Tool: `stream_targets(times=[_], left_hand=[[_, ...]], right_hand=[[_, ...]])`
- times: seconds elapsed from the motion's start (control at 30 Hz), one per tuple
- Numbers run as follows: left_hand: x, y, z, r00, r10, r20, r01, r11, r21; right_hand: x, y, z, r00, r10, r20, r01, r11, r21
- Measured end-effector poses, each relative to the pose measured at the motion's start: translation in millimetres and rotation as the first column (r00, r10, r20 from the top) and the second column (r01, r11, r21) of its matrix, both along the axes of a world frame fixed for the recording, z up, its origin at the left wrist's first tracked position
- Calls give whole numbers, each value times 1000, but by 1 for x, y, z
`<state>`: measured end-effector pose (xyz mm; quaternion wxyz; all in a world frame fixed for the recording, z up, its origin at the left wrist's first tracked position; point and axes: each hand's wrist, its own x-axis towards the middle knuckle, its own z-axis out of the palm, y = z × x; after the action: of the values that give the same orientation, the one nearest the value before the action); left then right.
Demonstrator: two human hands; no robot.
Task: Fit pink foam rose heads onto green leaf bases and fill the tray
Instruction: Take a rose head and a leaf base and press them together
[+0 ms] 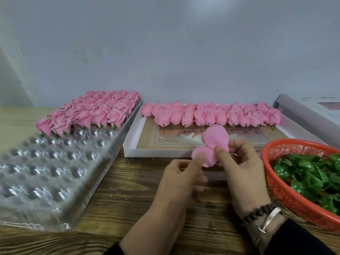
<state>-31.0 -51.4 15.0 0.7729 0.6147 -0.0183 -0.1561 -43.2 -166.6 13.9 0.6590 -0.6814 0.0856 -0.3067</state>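
Both of my hands hold one pink foam rose head point(214, 144) over the wooden table, its outer petals spread wide. My left hand point(181, 178) pinches the lower left petal. My right hand point(242, 166) grips the flower from the right, thumb pressed on its middle. A clear plastic tray point(44, 173) with round cups lies at the left; its far rows hold finished roses point(92, 111) with green bases. A white shallow box point(132, 138) behind my hands holds a row of loose rose heads point(211, 115). An orange basket point(281, 186) at the right holds green leaf bases point(311, 177).
A grey wall rises right behind the tray and the box. A flat grey-and-white box point(309, 111) leans at the far right. Bare wooden tabletop point(132, 196) lies between the tray and my hands. My right wrist wears a bead bracelet and a bangle.
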Motion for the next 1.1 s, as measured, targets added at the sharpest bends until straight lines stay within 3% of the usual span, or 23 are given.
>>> stream_targets(times=[0.07, 0.17, 0.3, 0.63, 0.73, 0.83, 0.93, 1.0, 1.1], left_hand=[[-6, -5, 2, 981, -193, 11, 193, 981, -4], [-10, -7, 5, 945, -326, -15, 318, 930, -187], [-3, -3, 5, 953, -299, -54, 265, 906, -329], [11, 8, 4, 992, -109, -69, 64, 881, -468], [14, 9, 2, 994, -77, -72, 35, 887, -460], [16, 8, 1, 995, -79, -53, 46, 888, -458], [15, 8, 0, 995, -94, -40, 66, 889, -453], [14, 9, -1, 990, -134, -35, 104, 886, -451], [16, 11, 0, 989, -140, -55, 101, 890, -445]], right_hand=[[-2, 4, 2, 1000, 15, -6, -15, 1000, 4], [-6, 15, 5, 996, 87, -1, -87, 995, 49], [-10, 20, 8, 984, 178, 10, -179, 981, 74], [-10, 25, 6, 845, 535, 8, -528, 831, 175], [-10, 26, 5, 867, 497, -18, -494, 865, 94], [-9, 26, 2, 946, 324, -33, -326, 940, -100], [-8, 25, 2, 977, 213, 10, -202, 941, -273], [-8, 23, 3, 976, 214, 37, -185, 910, -372], [-6, 22, 5, 959, 283, -4, -265, 892, -367]])
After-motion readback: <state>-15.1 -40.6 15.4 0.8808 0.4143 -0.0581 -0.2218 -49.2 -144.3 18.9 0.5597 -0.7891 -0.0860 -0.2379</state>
